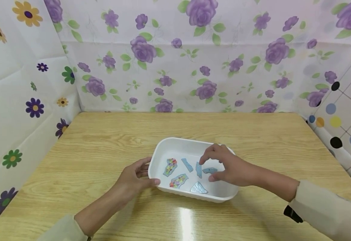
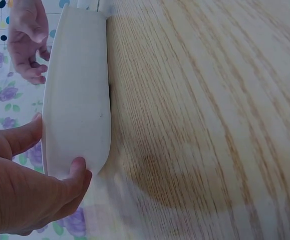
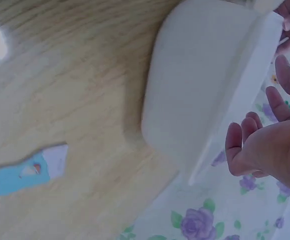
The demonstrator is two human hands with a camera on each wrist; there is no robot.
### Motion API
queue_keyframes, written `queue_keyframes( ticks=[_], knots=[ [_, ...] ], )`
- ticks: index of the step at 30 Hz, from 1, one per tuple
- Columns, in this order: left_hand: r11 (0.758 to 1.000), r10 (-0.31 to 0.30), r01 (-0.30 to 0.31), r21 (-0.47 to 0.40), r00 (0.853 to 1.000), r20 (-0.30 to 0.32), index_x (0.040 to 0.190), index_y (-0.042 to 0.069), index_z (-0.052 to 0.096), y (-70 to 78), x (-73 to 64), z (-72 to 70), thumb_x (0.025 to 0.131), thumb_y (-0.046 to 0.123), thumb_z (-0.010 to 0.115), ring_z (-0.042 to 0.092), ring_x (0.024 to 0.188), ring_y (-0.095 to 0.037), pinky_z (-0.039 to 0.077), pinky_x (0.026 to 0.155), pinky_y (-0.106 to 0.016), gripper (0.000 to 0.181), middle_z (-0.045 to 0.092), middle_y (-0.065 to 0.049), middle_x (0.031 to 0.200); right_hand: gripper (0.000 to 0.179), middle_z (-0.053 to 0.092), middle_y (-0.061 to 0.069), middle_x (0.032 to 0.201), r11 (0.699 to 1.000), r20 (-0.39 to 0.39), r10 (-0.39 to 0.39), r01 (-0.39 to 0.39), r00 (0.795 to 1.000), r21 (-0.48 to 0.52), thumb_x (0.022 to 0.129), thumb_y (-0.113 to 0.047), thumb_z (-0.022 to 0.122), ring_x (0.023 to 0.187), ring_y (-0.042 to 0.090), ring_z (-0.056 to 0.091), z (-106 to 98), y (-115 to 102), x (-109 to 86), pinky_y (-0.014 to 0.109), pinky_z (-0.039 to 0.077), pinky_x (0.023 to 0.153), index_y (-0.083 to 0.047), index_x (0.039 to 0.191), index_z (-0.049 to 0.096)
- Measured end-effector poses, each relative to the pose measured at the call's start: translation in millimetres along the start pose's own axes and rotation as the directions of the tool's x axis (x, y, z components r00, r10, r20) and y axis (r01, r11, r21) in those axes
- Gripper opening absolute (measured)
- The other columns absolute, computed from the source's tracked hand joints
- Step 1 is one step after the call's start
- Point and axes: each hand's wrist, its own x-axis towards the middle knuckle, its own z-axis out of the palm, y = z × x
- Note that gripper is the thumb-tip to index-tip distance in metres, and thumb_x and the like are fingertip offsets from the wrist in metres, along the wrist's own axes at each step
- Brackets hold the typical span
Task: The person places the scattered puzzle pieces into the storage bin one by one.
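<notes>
A white rectangular plastic tray [image 1: 175, 141] sits on the table, holding several small flat cut-out pieces. Two pieces carry a multicoloured pattern: one patterned piece [image 1: 170, 167] is near the left end, another [image 1: 179, 180] lower down. Plain pale blue pieces [image 1: 187, 165] and a silvery triangular piece [image 1: 198, 188] lie to their right. My left hand [image 1: 134, 177] holds the tray's left end, thumb at the front corner, fingers against the outer wall [image 2: 80, 100]. Above the tray's right half, my right hand [image 1: 228, 165] hovers with loosely bent, spread fingers and nothing between them.
The tray stands on a wood-grain table [image 1: 103, 147]. A light blue strip-like thing with a white end [image 3: 25, 172] lies on the table in the right wrist view. Flower-printed sheets [image 1: 175, 67] rise behind and to the left, a dotted sheet [image 1: 344, 127] to the right.
</notes>
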Motion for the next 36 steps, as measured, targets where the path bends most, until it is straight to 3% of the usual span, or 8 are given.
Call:
queue_keyframes(
  ticks=[9, 17, 27, 36],
  knots=[
    [1.000, 0.003, -0.003, -0.012, 1.000, 0.030, 0.142, 0.012, 0.044, 0.6, -1.3, -0.6, 0.077, 0.012, 0.081, 0.057, 0.115, -0.027, 0.053, 0.091, -0.035, 0.075, 0.054, -0.014, 0.129, 0.038, 0.045, -0.002, 0.121, 0.999, -0.012, 0.016, -0.016, 1.000, 0.034, 0.083, -0.010, 0.075, 0.117, 0.024, 0.037, -15.8, 3.4, -10.0, 0.045, 0.039, 0.092, -0.030, 0.113, 0.063],
    [1.000, 0.003, -0.002, -0.011, 1.000, 0.029, 0.142, 0.012, 0.044, 0.5, -1.4, -0.6, 0.077, 0.012, 0.081, 0.057, 0.115, -0.027, 0.053, 0.091, -0.036, 0.075, 0.055, -0.014, 0.129, 0.039, 0.048, -0.003, 0.122, 0.998, -0.028, 0.027, -0.025, 0.999, 0.058, 0.084, -0.015, 0.074, 0.109, 0.022, 0.042, -33.8, 14.0, -34.2, 0.044, 0.039, 0.088, -0.034, 0.117, 0.063],
    [1.000, 0.005, -0.005, 0.003, 1.000, 0.028, 0.143, 0.012, 0.043, 1.2, -2.3, -1.7, 0.078, 0.012, 0.081, 0.056, 0.117, -0.027, 0.052, 0.093, -0.038, 0.075, 0.054, -0.014, 0.130, 0.042, 0.049, -0.006, 0.121, 0.999, -0.102, 0.015, -0.018, 0.995, -0.027, 0.086, -0.025, 0.074, 0.105, 0.017, 0.044, -55.1, 32.5, -60.8, 0.041, 0.043, 0.081, -0.026, 0.126, 0.060],
    [1.000, 0.001, -0.001, 0.007, 1.000, 0.030, 0.143, 0.012, 0.043, 1.2, -2.6, -1.5, 0.077, 0.013, 0.081, 0.057, 0.116, -0.026, 0.052, 0.093, -0.038, 0.076, 0.054, -0.014, 0.130, 0.046, 0.048, -0.005, 0.120, 0.991, -0.133, 0.052, -0.068, 0.990, -0.116, 0.085, -0.025, 0.074, 0.103, 0.016, 0.044, -65.3, 57.7, -83.1, 0.037, 0.045, 0.078, -0.028, 0.128, 0.058]
  ],
)
